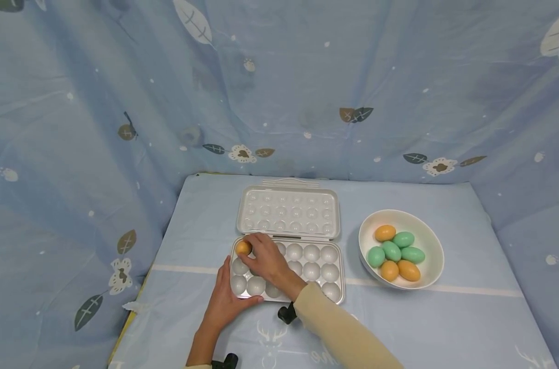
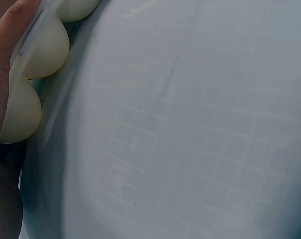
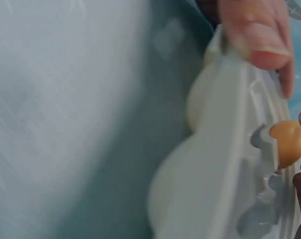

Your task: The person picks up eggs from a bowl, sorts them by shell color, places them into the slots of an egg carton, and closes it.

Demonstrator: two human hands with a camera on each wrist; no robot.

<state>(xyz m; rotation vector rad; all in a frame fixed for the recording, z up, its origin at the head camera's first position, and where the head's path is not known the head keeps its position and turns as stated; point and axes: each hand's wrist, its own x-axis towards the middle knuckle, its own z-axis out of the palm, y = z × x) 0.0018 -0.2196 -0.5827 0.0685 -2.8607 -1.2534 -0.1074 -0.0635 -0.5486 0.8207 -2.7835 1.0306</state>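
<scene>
Undersides of rounded cups [image 2: 47,50] are shown in the left wrist view but hidden from the head view of the egg tray [image 1: 340,262]. At its far left corner, an orange egg [image 1: 242,248] is bracketed by the bent thumb and fingers of the right hand [image 1: 267,261]. Left side and near rim are touched by the left hand [image 1: 227,302], thumb spread from straight fingers. Several cups are covered by the right hand and sleeve [image 1: 344,328]. The lid [image 1: 288,209] is folded back beyond; orange and green eggs [image 1: 392,251] are held in a white bowl [image 1: 434,253] to the right.
</scene>
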